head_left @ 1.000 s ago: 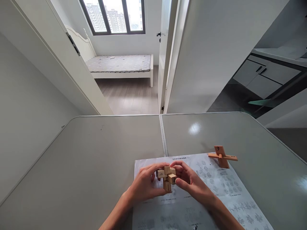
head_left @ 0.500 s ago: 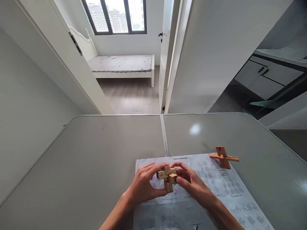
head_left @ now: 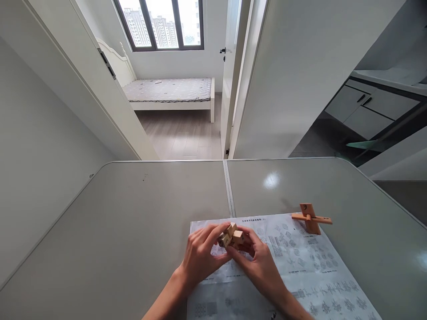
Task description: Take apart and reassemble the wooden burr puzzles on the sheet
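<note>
Both hands [head_left: 201, 251] cupped close together

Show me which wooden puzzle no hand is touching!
The orange-brown wooden puzzle at the printed sheet's far right corner. It stands by itself, while the paler puzzle is held between the left hand and right hand.

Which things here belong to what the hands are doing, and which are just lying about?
In use:
pale interlocking wooden puzzle, held between left hand and right hand
printed diagram sheet beneath them, probably for reference

Just about:
reddish-brown wooden cross puzzle, untouched at the sheet's far edge
bed in the background
</note>
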`<state>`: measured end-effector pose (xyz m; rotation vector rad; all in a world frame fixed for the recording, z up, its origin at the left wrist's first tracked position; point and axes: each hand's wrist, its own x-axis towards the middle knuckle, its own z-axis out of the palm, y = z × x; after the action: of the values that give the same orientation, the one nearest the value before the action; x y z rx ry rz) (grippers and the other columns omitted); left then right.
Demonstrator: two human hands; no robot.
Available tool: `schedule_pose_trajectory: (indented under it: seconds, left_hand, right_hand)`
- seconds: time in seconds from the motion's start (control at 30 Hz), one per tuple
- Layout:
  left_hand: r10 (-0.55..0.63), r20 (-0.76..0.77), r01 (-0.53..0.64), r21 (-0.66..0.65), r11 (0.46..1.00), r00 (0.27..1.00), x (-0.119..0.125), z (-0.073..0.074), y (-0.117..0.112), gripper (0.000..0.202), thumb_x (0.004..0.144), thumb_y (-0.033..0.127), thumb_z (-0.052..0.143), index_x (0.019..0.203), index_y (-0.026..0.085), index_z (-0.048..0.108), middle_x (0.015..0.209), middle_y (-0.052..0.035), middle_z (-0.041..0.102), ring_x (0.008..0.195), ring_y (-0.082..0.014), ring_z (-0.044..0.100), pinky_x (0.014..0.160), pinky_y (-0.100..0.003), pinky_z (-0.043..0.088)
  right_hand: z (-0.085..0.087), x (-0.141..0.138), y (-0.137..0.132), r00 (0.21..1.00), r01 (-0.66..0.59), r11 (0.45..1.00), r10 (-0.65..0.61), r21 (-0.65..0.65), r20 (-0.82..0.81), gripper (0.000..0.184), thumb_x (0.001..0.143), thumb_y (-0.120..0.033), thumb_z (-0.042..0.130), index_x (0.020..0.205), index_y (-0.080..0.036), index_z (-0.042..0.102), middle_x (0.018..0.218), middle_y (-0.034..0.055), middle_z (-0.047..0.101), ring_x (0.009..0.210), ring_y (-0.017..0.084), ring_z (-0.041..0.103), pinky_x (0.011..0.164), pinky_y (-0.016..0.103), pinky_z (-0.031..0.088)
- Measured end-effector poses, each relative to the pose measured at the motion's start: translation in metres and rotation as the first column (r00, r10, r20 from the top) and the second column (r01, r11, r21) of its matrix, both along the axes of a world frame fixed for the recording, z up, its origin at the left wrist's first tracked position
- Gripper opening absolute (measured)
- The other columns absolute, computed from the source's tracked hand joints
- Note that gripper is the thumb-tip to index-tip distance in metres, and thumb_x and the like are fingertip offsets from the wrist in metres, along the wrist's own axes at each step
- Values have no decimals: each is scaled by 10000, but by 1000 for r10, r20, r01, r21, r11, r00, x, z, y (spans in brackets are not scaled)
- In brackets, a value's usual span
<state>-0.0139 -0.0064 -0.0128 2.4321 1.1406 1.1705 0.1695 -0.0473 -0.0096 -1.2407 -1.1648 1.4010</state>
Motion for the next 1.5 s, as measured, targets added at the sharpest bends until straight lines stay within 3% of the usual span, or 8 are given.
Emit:
schedule_pose_trajectory:
  seconds: [0.23, 0.43, 0.57, 0.7, 0.9, 1.1, 1.33, 1.5]
  left_hand:
    - [11, -49, -7, 69, 998, 999, 3, 3, -2, 466, 880, 199, 759, 1317, 240, 604, 991, -23, 811, 744, -163, 768, 694, -263, 576]
    - [-25, -34, 27, 89, 996, 999, 4, 6, -2, 469, 884, 186, 749, 1325, 232, 596, 982, -23, 807, 771, -163, 777, 690, -253, 581]
    - [-25, -28, 27, 71, 997, 999, 4, 5, -3, 477, 870, 193, 763, 1314, 244, 594, 928, -3, 807, 720, -160, 769, 689, -260, 584]
    - [-18, -18, 19, 40, 999, 1000, 2, 1, -4, 534, 824, 168, 772, 1318, 254, 589, 955, -6, 819, 669, -155, 744, 685, -275, 586]
    - [11, 115, 11, -188, 982, 993, 1, 1, -3, 593, 758, 213, 833, 1304, 278, 611, 948, 16, 802, 611, -118, 650, 603, -236, 554]
    - [-64, 274, 207, -535, 819, 960, -4, 12, 1, 568, 711, 240, 832, 1256, 256, 670, 871, 18, 747, 640, -120, 627, 612, -234, 534]
    - [-142, 299, 299, -581, 757, 943, -5, 19, 4, 582, 661, 215, 836, 1230, 253, 722, 974, -24, 762, 772, -173, 668, 623, -247, 532]
    - [-160, 297, 302, -530, 793, 941, -6, 20, 5, 591, 637, 202, 871, 1211, 252, 740, 1123, -64, 765, 939, -221, 699, 690, -264, 582]
  right_hand:
    - [0, -2, 1, 996, 19, 1000, -20, 19, 91, 349, 934, -525, 748, 1023, -188, 734, 922, 74, 800, 810, 241, 740, 761, 314, 598]
    - [-8, -2, -2, 985, 36, 995, -52, 96, 163, 321, 956, -498, 711, 872, -195, 644, 751, 4, 647, 650, 160, 571, 593, 246, 477]
    - [-9, -4, -5, 972, 34, 982, -77, 188, 223, 334, 987, -466, 667, 786, -214, 578, 676, -26, 549, 598, 142, 493, 533, 231, 405]
    - [-7, -3, -6, 966, -2, 979, -51, 203, 253, 290, 1012, -459, 642, 857, -214, 643, 752, 15, 674, 657, 175, 604, 611, 249, 490]
    - [-14, 7, -3, 985, 55, 976, -87, 208, 146, 354, 1042, -574, 562, 998, -230, 634, 828, 40, 747, 680, 203, 703, 656, 284, 554]
    - [-13, 10, -1, 990, 21, 985, -44, 169, 133, 383, 1103, -548, 431, 1284, -232, 549, 903, 51, 745, 692, 197, 704, 645, 288, 556]
    - [-8, 13, 1, 945, -135, 949, 37, 284, 325, 393, 1109, -510, 406, 991, -234, 659, 744, 13, 666, 629, 185, 586, 634, 291, 466]
    - [-11, 8, 0, 987, -162, 985, 162, 59, 14, 521, 1081, -643, 393, 750, -247, 466, 577, -72, 400, 491, 126, 362, 505, 259, 317]
